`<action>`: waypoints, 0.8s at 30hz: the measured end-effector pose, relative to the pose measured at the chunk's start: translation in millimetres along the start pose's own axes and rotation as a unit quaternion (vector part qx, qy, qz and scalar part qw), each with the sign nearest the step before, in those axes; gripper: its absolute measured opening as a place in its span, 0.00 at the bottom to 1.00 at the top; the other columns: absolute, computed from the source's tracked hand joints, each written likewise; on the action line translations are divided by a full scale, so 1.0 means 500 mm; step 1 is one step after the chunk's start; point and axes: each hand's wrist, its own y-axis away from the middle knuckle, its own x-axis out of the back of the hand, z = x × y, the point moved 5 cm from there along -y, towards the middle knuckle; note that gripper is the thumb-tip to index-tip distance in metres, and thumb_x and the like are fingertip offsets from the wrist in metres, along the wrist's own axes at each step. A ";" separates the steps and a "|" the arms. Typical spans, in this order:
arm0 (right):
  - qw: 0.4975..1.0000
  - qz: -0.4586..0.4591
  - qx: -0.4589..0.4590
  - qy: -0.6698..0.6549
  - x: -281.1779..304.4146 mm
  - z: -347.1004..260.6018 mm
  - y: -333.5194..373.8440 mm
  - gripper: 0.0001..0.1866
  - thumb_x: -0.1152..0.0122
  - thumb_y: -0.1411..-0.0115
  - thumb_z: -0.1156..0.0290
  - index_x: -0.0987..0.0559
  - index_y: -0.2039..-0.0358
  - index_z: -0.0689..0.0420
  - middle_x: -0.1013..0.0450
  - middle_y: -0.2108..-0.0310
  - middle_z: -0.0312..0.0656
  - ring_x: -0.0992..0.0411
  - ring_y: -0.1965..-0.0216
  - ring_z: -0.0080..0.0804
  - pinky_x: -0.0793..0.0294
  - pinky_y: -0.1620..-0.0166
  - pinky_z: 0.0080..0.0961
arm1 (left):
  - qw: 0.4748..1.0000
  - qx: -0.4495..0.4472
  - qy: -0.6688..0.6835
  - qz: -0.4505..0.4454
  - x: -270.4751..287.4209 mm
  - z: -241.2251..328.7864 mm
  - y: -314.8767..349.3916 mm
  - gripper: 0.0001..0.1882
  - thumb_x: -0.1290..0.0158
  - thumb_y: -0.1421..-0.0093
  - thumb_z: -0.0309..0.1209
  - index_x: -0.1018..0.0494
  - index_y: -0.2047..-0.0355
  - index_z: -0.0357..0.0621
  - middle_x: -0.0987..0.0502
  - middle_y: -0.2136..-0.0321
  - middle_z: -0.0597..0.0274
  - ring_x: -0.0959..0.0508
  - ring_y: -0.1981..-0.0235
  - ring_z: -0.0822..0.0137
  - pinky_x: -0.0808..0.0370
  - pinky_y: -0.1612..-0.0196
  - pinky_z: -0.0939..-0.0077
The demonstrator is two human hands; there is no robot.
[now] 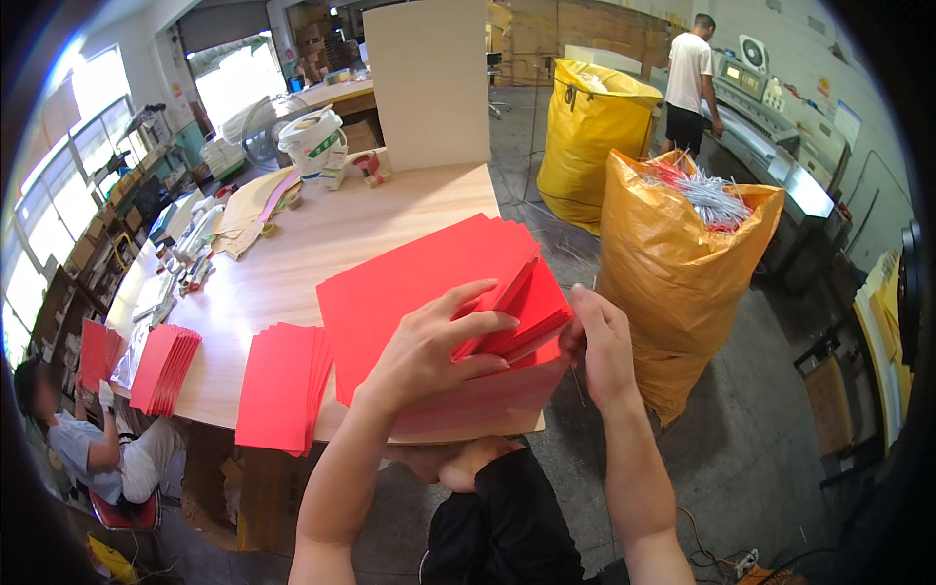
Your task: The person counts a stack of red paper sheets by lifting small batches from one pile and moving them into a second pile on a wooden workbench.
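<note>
We are in a workshop: a co-worker [688, 73] stands at a large machine [746, 80], a yellow sack [593, 146] and an orange sack [673, 288] of strips [717, 198] stand on the grey floor [721, 448], red sheets [419, 278] lie stacked on our worktop [258, 292], and loaded shelves [96, 234] line the windows [102, 80].

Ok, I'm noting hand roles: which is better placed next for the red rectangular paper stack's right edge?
Probably the right hand: it's at that edge, while the left hand lies over the stack.

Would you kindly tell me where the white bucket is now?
The white bucket is in the upper left of the head view, at the far edge of the table, left of the upright beige board.
</note>
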 end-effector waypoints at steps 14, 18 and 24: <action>0.776 -0.158 0.356 0.496 -0.068 0.040 0.088 0.20 0.29 0.44 0.63 0.15 0.51 0.51 0.23 0.44 0.48 0.29 0.37 0.54 0.32 0.32 0.51 | 0.975 -0.070 -0.192 -0.093 -0.033 0.032 0.004 0.40 0.28 0.44 0.39 0.27 0.30 0.64 0.36 0.24 0.49 0.24 0.34 0.44 0.20 0.37 0.52; 0.776 -0.142 0.360 0.498 -0.059 0.036 0.095 0.21 0.29 0.43 0.62 0.17 0.48 0.50 0.23 0.43 0.47 0.29 0.36 0.50 0.32 0.32 0.48 | 0.964 -0.070 -0.229 -0.116 -0.045 0.035 0.007 0.47 0.28 0.46 0.35 0.33 0.26 0.52 0.37 0.23 0.48 0.27 0.31 0.43 0.23 0.34 0.50; 0.782 -0.133 0.377 0.479 -0.061 0.023 0.099 0.24 0.29 0.40 0.57 0.18 0.44 0.51 0.23 0.40 0.48 0.28 0.36 0.50 0.32 0.31 0.47 | 0.947 -0.015 -0.322 -0.017 -0.032 0.049 0.059 0.43 0.31 0.43 0.32 0.34 0.27 0.46 0.33 0.26 0.50 0.30 0.28 0.48 0.32 0.25 0.47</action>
